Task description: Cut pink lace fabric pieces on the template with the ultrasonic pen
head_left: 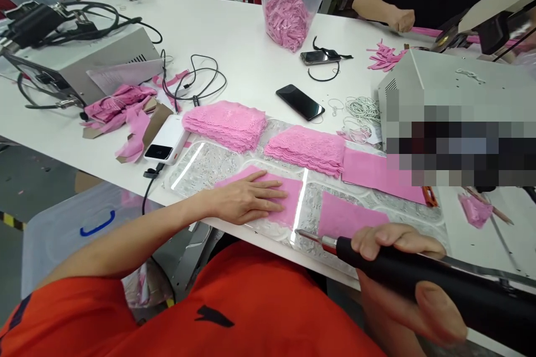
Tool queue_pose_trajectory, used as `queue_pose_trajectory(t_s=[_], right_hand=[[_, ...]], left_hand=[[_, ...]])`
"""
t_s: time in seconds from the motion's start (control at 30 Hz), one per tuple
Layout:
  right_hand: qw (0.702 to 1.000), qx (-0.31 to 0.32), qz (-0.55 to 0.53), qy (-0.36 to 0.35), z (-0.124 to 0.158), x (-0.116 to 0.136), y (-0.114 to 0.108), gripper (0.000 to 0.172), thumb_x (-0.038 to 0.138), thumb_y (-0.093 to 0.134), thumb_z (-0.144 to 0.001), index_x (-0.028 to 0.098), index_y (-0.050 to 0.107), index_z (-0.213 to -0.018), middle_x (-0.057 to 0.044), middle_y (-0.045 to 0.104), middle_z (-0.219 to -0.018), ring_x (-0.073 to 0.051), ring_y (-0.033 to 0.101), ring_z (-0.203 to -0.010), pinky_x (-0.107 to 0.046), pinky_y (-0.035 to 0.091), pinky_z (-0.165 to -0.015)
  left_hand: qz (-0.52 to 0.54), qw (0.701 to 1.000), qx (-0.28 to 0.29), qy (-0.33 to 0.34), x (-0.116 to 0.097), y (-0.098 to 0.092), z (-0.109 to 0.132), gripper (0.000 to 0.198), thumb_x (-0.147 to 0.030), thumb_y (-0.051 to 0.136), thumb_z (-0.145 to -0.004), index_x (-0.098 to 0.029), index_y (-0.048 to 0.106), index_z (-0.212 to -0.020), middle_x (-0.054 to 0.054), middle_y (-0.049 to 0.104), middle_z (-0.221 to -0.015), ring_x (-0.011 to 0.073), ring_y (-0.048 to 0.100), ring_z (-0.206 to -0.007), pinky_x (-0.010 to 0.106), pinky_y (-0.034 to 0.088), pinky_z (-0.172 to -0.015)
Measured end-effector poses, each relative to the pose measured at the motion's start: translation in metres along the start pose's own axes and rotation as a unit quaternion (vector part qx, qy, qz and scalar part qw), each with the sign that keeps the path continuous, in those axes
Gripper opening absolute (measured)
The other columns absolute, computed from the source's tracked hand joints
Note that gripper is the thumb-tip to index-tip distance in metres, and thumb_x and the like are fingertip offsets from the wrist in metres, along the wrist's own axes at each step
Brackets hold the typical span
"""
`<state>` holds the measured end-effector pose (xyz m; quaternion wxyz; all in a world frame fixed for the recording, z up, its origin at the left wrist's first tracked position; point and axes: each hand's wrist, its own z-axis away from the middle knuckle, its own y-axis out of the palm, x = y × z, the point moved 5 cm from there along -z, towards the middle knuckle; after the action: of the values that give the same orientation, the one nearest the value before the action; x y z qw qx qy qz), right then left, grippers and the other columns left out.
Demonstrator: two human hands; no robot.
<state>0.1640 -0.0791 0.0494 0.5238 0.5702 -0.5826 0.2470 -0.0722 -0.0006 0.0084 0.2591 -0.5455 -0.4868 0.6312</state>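
Note:
My left hand [247, 198] lies flat with its fingers spread on a pink cloth piece [291, 209] near the table's front edge. In my right hand [397, 256] is a thick black-handled tool [377, 259] with a narrow metal tip, which points left and sits just right of that cloth. Another flat pink piece [345, 215] lies behind the tool tip, partly hidden by my right hand. Farther back are two stacks of pink lace-edged cloth, a left stack [226, 125] and a right stack [305, 148]. A plain pink sheet [368, 173] lies beside the right stack.
A patterned clear mat [201, 170] covers the work area. A white power bank [167, 139], a phone [300, 102], a cord bundle [362, 111] and a bag of pink strips [287, 22] lie around. Grey machine boxes flank it. A co-worker's hand [402, 19] is opposite.

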Motion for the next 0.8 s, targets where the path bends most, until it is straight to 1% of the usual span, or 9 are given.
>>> queue_pose_trajectory(t_s=[0.1, 0.43, 0.63, 0.8], right_hand=[[1.000, 0.020, -0.001, 0.011, 0.001, -0.001, 0.005, 0.023, 0.040, 0.060, -0.070, 0.022, 0.063, -0.084, -0.002, 0.055, -0.077, -0.015, 0.053, -0.055, -0.039, 0.047, -0.053], [1.000, 0.026, -0.007, 0.008, -0.003, 0.000, 0.010, 0.024, 0.038, 0.063, -0.072, 0.019, 0.063, -0.087, -0.001, 0.058, -0.080, -0.015, 0.055, -0.058, -0.036, 0.048, -0.055], [0.999, 0.033, -0.016, -0.002, -0.005, 0.000, 0.012, 0.025, 0.036, 0.063, -0.072, 0.017, 0.064, -0.087, -0.002, 0.059, -0.080, -0.015, 0.056, -0.058, -0.035, 0.047, -0.055], [0.999, 0.044, -0.023, -0.006, -0.005, 0.000, 0.015, 0.025, 0.036, 0.064, -0.073, 0.017, 0.065, -0.089, -0.002, 0.059, -0.080, -0.014, 0.057, -0.059, -0.035, 0.047, -0.056]], left_hand=[[-0.007, 1.000, 0.004, 0.000, 0.000, 0.004, 0.003, 0.037, -0.030, 0.040, -0.103, -0.022, 0.056, -0.135, 0.005, 0.044, -0.151, 0.0226, 0.029, -0.147, 0.050, 0.001, -0.123], [-0.031, 0.999, -0.004, 0.019, 0.000, 0.009, 0.003, 0.038, -0.041, 0.046, -0.101, -0.027, 0.057, -0.134, 0.005, 0.041, -0.153, 0.0261, 0.025, -0.148, 0.053, -0.007, -0.121], [-0.038, 0.999, 0.001, 0.010, -0.001, 0.010, 0.003, 0.041, -0.043, 0.054, -0.097, -0.029, 0.057, -0.135, 0.004, 0.039, -0.154, 0.0268, 0.026, -0.148, 0.054, -0.005, -0.121], [-0.037, 0.999, 0.005, 0.008, -0.002, 0.012, 0.002, 0.041, -0.045, 0.054, -0.096, -0.029, 0.057, -0.134, 0.005, 0.040, -0.153, 0.0275, 0.025, -0.148, 0.055, -0.002, -0.121]])
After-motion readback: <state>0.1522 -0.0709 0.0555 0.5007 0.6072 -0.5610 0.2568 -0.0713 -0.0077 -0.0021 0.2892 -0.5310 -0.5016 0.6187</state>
